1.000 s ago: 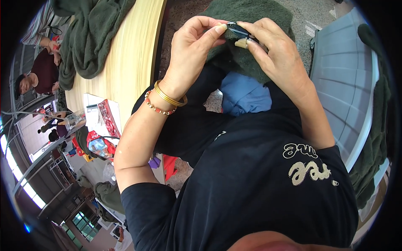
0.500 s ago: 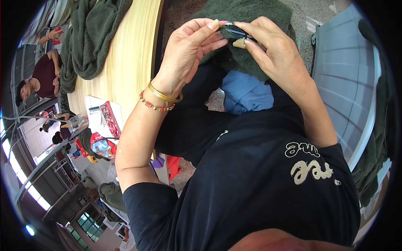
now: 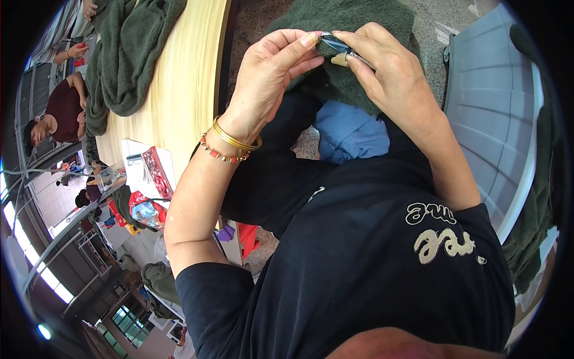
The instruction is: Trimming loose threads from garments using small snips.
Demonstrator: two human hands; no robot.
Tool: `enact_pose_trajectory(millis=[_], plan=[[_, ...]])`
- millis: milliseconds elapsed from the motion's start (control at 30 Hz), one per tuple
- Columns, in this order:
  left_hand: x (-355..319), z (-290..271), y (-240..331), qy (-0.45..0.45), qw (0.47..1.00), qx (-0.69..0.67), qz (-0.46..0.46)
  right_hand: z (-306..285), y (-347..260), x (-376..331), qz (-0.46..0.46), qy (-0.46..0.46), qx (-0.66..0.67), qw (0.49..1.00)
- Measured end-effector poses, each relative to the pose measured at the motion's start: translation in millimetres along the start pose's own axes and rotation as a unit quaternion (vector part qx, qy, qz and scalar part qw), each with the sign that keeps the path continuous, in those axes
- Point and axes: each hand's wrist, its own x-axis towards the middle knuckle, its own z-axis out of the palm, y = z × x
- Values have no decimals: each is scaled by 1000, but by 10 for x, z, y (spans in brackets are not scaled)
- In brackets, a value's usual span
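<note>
High in the view, my right hand (image 3: 391,69) is closed around a pair of small dark thread snips (image 3: 336,44). Their blades point left toward my other hand, and the handles are mostly covered by my fingers. A tan cover (image 3: 339,60) sits on the thumb tip. My left hand (image 3: 272,69) pinches the edge of a small label (image 3: 324,34) between thumb and forefinger, right beside the blades. Behind and below both hands hangs a dark green fuzzy fabric (image 3: 359,24). Whether the label is joined to that fabric is hidden.
A wooden table (image 3: 179,66) on the left bears more green fabric (image 3: 128,60) and a red pouch (image 3: 156,170). Blue cloth (image 3: 353,131) lies by my lap. To the right stands a grey-blue plastic bin (image 3: 490,107). Other people (image 3: 63,116) sit at far left.
The snips have shifted slightly up and left, so the blades now lie against the label and cover part of it. My left hand has barely moved.
</note>
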Motion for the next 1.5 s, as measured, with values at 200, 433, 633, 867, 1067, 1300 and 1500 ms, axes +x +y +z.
enact_pose_trajectory(millis=[200,433,633,867,1067,1300,1500], plan=[[2,-9,-8,-9,1000,5,2,23,-3,4,3,3,-15,1000],[46,-33,-9,-8,1000,-1,0,-3,64,1,-4,-8,-15,1000],[314,-307,-75,23,1000,-3,5,-53,359,142,69,-2,173,983],[549,-569,-303,30,997,66,-22,-22,748,138,278,42,449,848],[501,-456,-295,72,974,210,39,-43,788,99,327,23,451,830],[463,-78,-357,37,879,462,108,57,967,-34,256,8,459,851],[617,114,-494,43,880,470,54,97,970,-81,266,16,469,842]])
